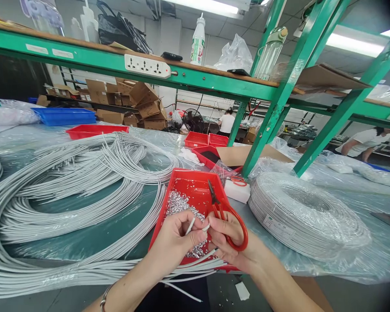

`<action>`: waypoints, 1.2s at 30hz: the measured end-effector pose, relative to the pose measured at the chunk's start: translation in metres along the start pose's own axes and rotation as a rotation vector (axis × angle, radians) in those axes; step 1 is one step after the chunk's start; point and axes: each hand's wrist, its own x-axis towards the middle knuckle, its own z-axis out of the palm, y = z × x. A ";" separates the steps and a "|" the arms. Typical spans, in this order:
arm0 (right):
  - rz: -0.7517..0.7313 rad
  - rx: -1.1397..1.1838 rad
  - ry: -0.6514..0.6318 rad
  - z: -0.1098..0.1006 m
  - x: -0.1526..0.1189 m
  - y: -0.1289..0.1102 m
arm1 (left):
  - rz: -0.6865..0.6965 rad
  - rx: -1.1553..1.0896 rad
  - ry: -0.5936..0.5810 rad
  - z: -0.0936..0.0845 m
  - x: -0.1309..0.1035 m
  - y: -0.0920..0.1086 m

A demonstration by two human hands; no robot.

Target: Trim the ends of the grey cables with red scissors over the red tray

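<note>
Above a red tray [199, 177] holding small silvery scraps [182, 203], both hands meet. My left hand [178, 236] pinches a thin white cable end [190, 225] between thumb and fingers. Close against it, my right hand [229, 232] has its fingertips closed on a short pale piece [206, 227] at the cable's end. Red-handled scissors [238, 227] hang on my right hand, their dark blades pointing up and away over the tray. A bundle of grey-white cables [84, 274] runs below my hands, its loose ends near my right wrist.
Coiled cables [74, 216] cover the left of the table. At the right lies a large wrapped cable roll [299, 212], beside a white box [237, 190]. A green shelf frame [269, 121] rises behind, with red trays [196, 139] beyond. Two people work in the background.
</note>
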 end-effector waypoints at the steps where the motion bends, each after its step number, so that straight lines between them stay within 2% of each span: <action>1: 0.005 -0.010 -0.007 -0.001 0.001 0.000 | -0.004 -0.004 0.001 0.000 0.000 0.000; 3: -0.027 -0.032 0.017 -0.002 0.002 0.000 | -0.006 -0.011 0.009 -0.001 0.000 0.000; 8: -0.231 -0.309 0.229 0.005 -0.003 -0.005 | 0.028 0.060 0.047 -0.002 0.001 -0.004; 11: -0.256 -0.394 0.246 0.009 -0.006 -0.007 | 0.091 0.149 0.097 0.000 0.002 -0.005; 14: -0.226 -0.365 0.241 0.008 -0.006 -0.007 | 0.129 0.207 0.134 0.001 0.002 -0.005; 17: -0.191 -0.293 0.223 0.007 -0.006 -0.007 | 0.077 0.172 0.021 -0.003 0.000 -0.005; 20: -0.254 -0.397 0.221 0.009 -0.007 -0.008 | 0.020 0.149 -0.110 -0.007 -0.002 -0.004; 23: -0.275 -0.452 0.215 0.011 -0.007 -0.010 | 0.033 0.173 -0.046 -0.007 -0.004 -0.002; 27: -0.203 -0.344 0.192 0.010 -0.003 -0.007 | 0.073 0.112 0.037 -0.003 -0.003 -0.001; 30: -0.111 -0.074 0.065 0.009 0.001 -0.001 | 0.089 0.025 0.047 -0.003 -0.002 0.001; 32: -0.048 0.045 -0.006 0.009 0.004 0.003 | 0.054 -0.032 0.064 -0.003 -0.001 0.002; 36: -0.057 0.014 0.004 0.010 0.008 0.004 | -0.037 -0.128 0.016 -0.007 0.001 0.001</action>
